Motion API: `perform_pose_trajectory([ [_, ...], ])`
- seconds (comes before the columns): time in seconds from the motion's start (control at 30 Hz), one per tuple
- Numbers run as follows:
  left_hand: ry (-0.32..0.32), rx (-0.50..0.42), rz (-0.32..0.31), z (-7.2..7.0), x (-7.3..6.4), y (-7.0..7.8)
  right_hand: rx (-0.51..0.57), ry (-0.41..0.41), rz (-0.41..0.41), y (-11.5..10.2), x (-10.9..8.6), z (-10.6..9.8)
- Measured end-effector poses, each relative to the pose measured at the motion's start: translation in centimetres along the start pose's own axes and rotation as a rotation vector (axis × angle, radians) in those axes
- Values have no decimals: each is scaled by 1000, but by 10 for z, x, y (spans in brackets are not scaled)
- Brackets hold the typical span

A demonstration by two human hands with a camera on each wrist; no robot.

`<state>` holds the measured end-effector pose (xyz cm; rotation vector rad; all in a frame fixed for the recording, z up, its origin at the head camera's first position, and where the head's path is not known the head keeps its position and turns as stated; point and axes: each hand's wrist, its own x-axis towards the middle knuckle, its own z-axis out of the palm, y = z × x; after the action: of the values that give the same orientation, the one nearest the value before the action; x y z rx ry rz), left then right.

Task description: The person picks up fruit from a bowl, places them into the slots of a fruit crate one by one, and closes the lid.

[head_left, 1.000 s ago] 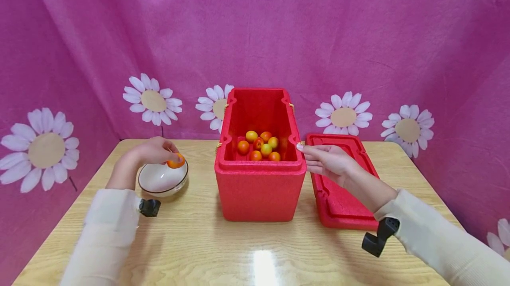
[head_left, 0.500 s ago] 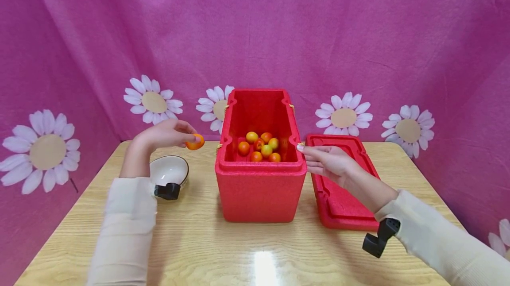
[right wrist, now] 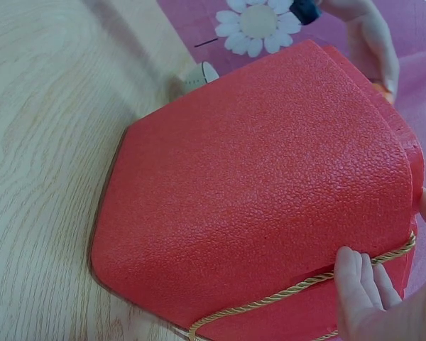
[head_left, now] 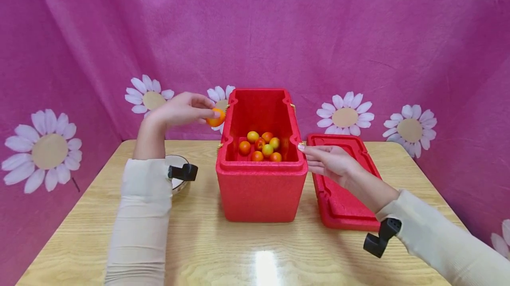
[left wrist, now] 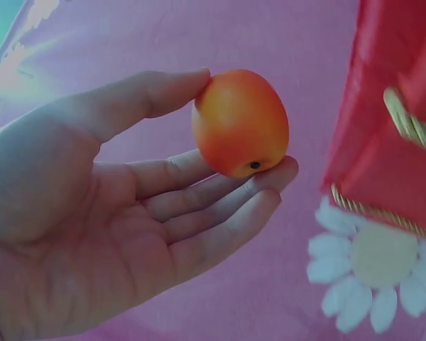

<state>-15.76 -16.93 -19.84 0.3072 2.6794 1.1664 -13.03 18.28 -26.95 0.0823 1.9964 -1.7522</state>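
My left hand (head_left: 186, 109) holds a small orange-red apple (head_left: 216, 118) between thumb and fingertips. It is raised just left of the red foam box's (head_left: 260, 193) rim. In the left wrist view the apple (left wrist: 241, 122) shows a dark spot at its lower end. Several yellow and red apples (head_left: 267, 149) lie at the bottom of the box. My right hand (head_left: 328, 160) grips the box's right rim, thumb on top and fingers against the outer wall. In the right wrist view those fingers (right wrist: 355, 288) lie by a gold cord (right wrist: 291, 290).
A white bowl (head_left: 177, 160) with a dark rim stands left of the box, partly hidden behind my left wrist. The red lid (head_left: 350, 188) lies flat on the wooden table (head_left: 215, 250) to the right. A pink flowered cloth (head_left: 255, 29) hangs behind.
My left hand has lifted the apple up from over the bowl and carried it right, close to the box's left rim. My right hand stays on the box.
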Motion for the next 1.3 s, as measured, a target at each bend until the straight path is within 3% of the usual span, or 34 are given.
perform_pose_trajectory([
  [0.13, -30, -8, 42, -1, 16, 19, 14, -15, -12, 0, -1, 1],
  [0.37, -94, -46, 59, -2, 37, 52, 16, -19, -16, 0, -1, 1],
  [0.57, -107, -60, 70, 5, 58, 68, 13, -17, -20, 0, -2, 0],
  [0.77, -85, -58, 22, 16, 81, 68, 4, -16, -16, 0, -3, 2],
  [1.0, -89, 42, -65, 30, 91, 59, 7, -26, -9, -1, -4, 6],
  [1.3, 34, 166, -122, 37, 96, 52, -21, -5, 18, -4, -7, 6],
])
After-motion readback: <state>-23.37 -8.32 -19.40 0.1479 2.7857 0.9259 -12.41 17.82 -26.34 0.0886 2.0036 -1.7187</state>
